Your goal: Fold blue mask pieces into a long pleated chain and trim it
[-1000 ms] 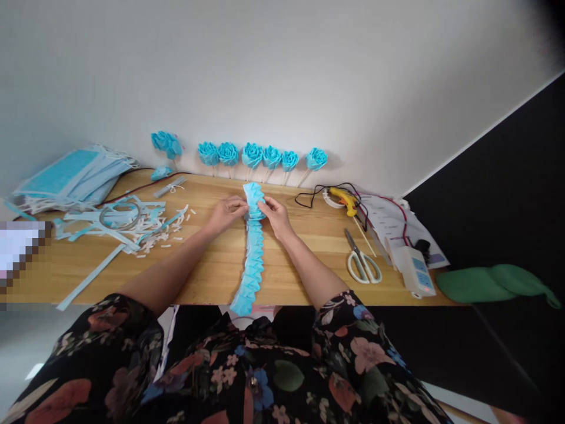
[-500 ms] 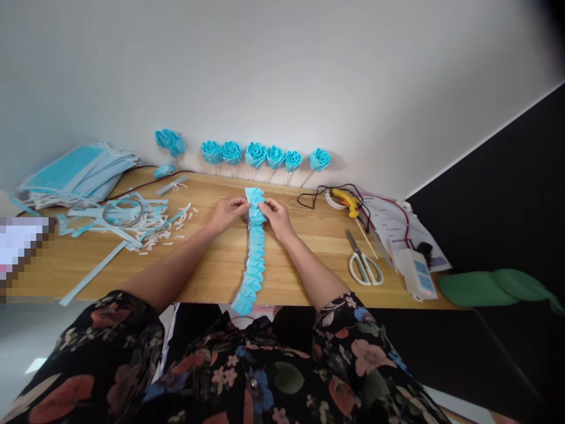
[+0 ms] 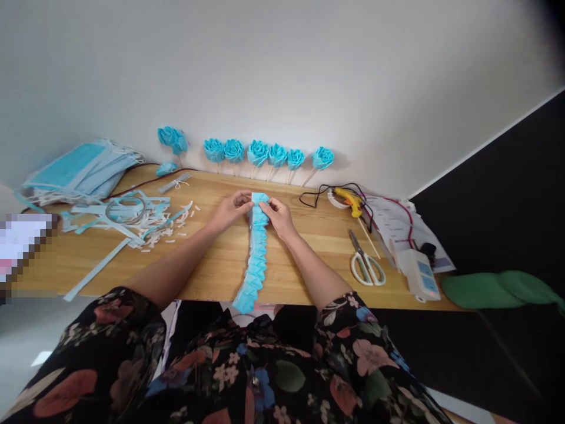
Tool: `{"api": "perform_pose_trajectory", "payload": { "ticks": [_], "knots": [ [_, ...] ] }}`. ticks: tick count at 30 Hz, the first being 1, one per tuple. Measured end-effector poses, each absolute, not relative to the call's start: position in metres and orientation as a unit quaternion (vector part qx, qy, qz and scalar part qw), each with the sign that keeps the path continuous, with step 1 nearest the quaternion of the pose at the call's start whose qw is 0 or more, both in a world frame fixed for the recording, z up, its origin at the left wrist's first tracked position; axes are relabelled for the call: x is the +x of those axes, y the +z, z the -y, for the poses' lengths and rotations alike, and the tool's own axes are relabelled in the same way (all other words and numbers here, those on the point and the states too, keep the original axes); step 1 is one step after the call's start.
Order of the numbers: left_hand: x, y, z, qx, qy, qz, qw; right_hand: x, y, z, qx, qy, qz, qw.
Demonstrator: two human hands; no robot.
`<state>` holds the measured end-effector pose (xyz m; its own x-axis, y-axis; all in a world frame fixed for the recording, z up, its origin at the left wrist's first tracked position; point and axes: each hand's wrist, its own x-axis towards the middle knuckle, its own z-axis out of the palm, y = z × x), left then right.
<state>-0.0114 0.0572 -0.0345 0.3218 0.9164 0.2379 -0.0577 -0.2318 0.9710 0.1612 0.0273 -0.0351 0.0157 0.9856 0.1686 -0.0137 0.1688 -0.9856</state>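
A long pleated blue strip (image 3: 255,262) lies along the wooden table (image 3: 309,247) and hangs a little over its near edge. My left hand (image 3: 232,209) pinches the strip's far end from the left. My right hand (image 3: 276,214) pinches the same end from the right. Both hands have their fingers closed on the folded blue material. Behind them, several finished blue paper roses (image 3: 258,152) on sticks lean against the white wall.
Scissors (image 3: 365,263) and a yellow glue gun (image 3: 348,201) with black cable lie to the right, beside a white power strip (image 3: 422,277). A stack of blue face masks (image 3: 75,171) and cut blue and white scraps (image 3: 128,215) cover the left side.
The far end of the strip is folded down shorter than before. Both hands stay at that end, fingers drawn closer together.
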Motion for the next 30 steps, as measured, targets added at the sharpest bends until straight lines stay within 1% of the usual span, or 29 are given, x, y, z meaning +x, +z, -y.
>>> {"api": "perform_pose_trajectory", "payload": {
  "ticks": [6, 14, 20, 23, 27, 30],
  "knots": [
    [-0.0117, -0.0341, -0.0559, 0.640, 0.461, -0.357, 0.500, 0.1620, -0.0361, -0.0261, -0.459, 0.447, 0.545, 0.541],
    [-0.0120, -0.0307, -0.0523, 0.656, 0.432, -0.348, 0.512, 0.1617, -0.0369, -0.0287, -0.436, 0.461, 0.523, 0.569],
    [-0.0116, -0.0302, -0.0511, 0.662, 0.424, -0.347, 0.511, 0.1619, -0.0365, -0.0275, -0.451, 0.440, 0.532, 0.566],
    [-0.0134, -0.0298, -0.0516, 0.659, 0.421, -0.352, 0.514, 0.1631, -0.0369, -0.0279, -0.453, 0.434, 0.519, 0.580],
    [-0.0153, -0.0283, -0.0521, 0.634, 0.445, -0.358, 0.522, 0.1642, -0.0365, -0.0301, -0.446, 0.467, 0.498, 0.579],
    [-0.0152, -0.0286, -0.0527, 0.614, 0.469, -0.350, 0.530, 0.1646, -0.0366, -0.0307, -0.445, 0.471, 0.508, 0.567]
  ]
}}
